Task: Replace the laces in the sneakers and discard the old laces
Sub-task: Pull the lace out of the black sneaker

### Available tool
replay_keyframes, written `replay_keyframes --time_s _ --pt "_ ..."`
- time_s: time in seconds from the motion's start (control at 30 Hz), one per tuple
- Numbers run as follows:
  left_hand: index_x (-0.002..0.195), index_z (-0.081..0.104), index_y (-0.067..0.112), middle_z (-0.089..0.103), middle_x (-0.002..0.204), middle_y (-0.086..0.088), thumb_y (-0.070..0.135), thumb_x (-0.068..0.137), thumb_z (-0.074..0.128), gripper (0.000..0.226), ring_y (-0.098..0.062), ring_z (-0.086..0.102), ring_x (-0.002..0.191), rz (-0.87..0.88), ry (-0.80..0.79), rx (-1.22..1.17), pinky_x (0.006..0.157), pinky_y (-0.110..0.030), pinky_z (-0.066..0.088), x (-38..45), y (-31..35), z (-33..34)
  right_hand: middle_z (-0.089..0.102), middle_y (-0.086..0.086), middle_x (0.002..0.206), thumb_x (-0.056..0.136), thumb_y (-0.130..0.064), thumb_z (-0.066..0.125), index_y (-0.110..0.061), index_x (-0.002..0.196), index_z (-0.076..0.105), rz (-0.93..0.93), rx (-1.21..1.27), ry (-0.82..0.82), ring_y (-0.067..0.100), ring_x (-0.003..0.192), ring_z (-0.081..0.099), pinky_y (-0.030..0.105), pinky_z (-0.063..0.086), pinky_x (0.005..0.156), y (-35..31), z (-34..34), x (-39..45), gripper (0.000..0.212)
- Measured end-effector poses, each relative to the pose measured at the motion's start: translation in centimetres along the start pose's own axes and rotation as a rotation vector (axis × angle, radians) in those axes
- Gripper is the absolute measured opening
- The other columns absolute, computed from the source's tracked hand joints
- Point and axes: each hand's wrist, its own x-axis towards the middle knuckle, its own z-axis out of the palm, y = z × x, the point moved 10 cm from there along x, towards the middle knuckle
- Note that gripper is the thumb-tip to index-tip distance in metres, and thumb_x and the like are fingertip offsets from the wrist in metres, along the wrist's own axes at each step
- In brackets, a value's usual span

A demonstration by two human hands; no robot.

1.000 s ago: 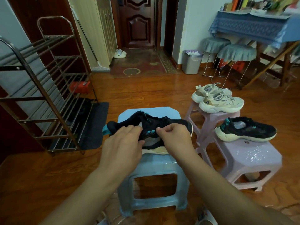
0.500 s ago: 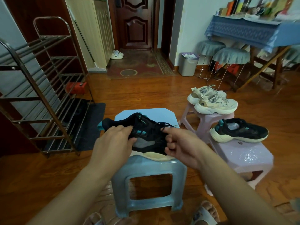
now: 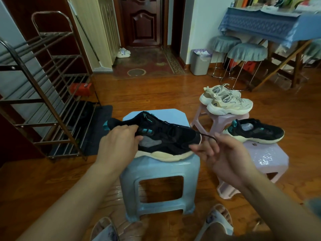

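Observation:
A black sneaker [image 3: 166,136] with teal trim and a cream sole lies on its side on a light blue plastic stool [image 3: 161,171]. My left hand [image 3: 119,145] grips its collar and side near the heel. My right hand [image 3: 220,152] is to the right of the toe and pinches the end of a black lace [image 3: 208,136], which runs taut back to the eyelets. The matching black sneaker [image 3: 255,131] sits upright on a lilac stool [image 3: 265,159] at the right.
A pair of cream sneakers [image 3: 225,100] rests on a pink stool [image 3: 218,119] behind. A metal shoe rack [image 3: 43,94] stands at the left. A grey waste bin [image 3: 199,62], two covered round stools [image 3: 246,53] and a table with a blue cloth [image 3: 264,23] are at the back right.
My right hand has moved from the sneaker's tongue out to the right, drawing the black lace end out past the toe. My left hand stays on the collar.

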Motion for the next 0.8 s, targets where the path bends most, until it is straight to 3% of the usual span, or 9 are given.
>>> replay_keyframes --time_s 0.07,0.13,0.2,0.27,0.4,0.47,0.53,0.63,0.8 --pt "0.123 0.064 0.024 0.065 0.103 0.005 0.040 0.101 0.056 0.028 -0.022 0.059 0.107 0.015 0.005 0.001 0.077 -0.042 0.051 0.0 0.3 0.0 0.049 0.008 0.058 0.103 -0.021 0.045 -0.004 0.081 0.055 0.258 -0.149 -0.187 0.026 0.062 0.061 0.047 0.058 0.084 1.8 0.5 -1.5 0.030" --pt "0.130 0.062 0.025 0.066 0.108 0.003 0.039 0.102 0.057 0.032 -0.023 0.057 0.112 0.016 -0.008 -0.018 0.081 -0.043 0.050 0.0 0.3 0.1 0.054 0.010 0.064 0.104 -0.024 0.051 -0.005 0.103 0.057 0.600 -0.616 -0.340 0.028 0.060 0.060 0.041 0.058 0.067 5.1 -0.5 -4.0 0.020" --pt "0.139 0.058 0.024 0.066 0.115 0.002 0.038 0.102 0.057 0.040 -0.023 0.055 0.118 0.021 -0.028 -0.034 0.084 -0.044 0.050 -0.1 0.3 0.2 0.060 0.011 0.070 0.103 -0.025 0.054 -0.004 0.110 0.058 0.817 -1.068 -0.320 0.035 0.069 0.062 0.041 0.055 0.066 6.7 -3.3 -5.2 0.023" --pt "0.140 0.058 0.022 0.065 0.113 0.002 0.036 0.102 0.058 0.040 -0.022 0.055 0.115 0.040 -0.015 -0.066 0.083 -0.043 0.050 -0.3 0.4 0.1 0.067 0.011 0.081 0.103 -0.026 0.055 -0.008 0.114 0.061 0.827 -1.166 -0.217 0.032 0.076 0.066 0.039 0.059 0.071 6.4 -4.0 -4.8 0.022" --pt "0.142 0.057 0.021 0.062 0.108 0.005 0.033 0.102 0.060 0.042 -0.019 0.054 0.110 0.066 -0.002 -0.134 0.083 -0.039 0.048 -0.6 0.4 0.1 0.070 -0.001 0.102 0.100 -0.031 0.061 -0.022 0.115 0.065 0.279 -1.181 0.025 0.015 0.093 0.071 0.035 0.060 0.085 1.8 -2.2 -0.4 0.019" --pt "0.143 0.057 0.020 0.063 0.110 0.005 0.032 0.101 0.061 0.043 -0.019 0.055 0.110 0.082 -0.001 -0.143 0.084 -0.040 0.049 -0.6 0.4 0.1 0.063 -0.007 0.107 0.095 -0.039 0.064 -0.024 0.118 0.064 -0.181 -1.540 0.183 0.010 0.098 0.062 0.026 0.053 0.081 -2.1 0.4 0.6 0.027" --pt "0.143 0.057 0.019 0.064 0.113 0.004 0.032 0.101 0.061 0.044 -0.019 0.055 0.111 0.089 0.003 -0.145 0.085 -0.040 0.050 -0.6 0.3 0.2 0.054 -0.005 0.102 0.091 -0.051 0.062 -0.022 0.112 0.063 -0.548 -1.871 0.229 0.014 0.095 0.051 0.030 0.046 0.079 -2.7 4.8 0.5 0.036" --pt "0.143 0.056 0.021 0.063 0.111 0.005 0.032 0.100 0.062 0.045 -0.016 0.054 0.109 0.087 0.013 -0.148 0.084 -0.039 0.051 -0.6 0.1 0.4 0.046 -0.002 0.093 0.087 -0.064 0.057 -0.021 0.095 0.060 -0.707 -2.040 0.228 0.021 0.091 0.043 0.038 0.037 0.078 0.0 8.8 1.8 0.044" --pt "0.141 0.057 0.024 0.060 0.104 0.009 0.034 0.100 0.061 0.043 -0.013 0.052 0.104 0.108 0.008 -0.142 0.081 -0.038 0.052 -0.6 0.1 0.7 0.055 0.003 0.088 0.090 -0.048 0.065 -0.017 0.090 0.058 -0.754 -2.161 0.360 0.026 0.089 0.048 0.042 0.033 0.082 2.5 10.5 3.7 0.031"
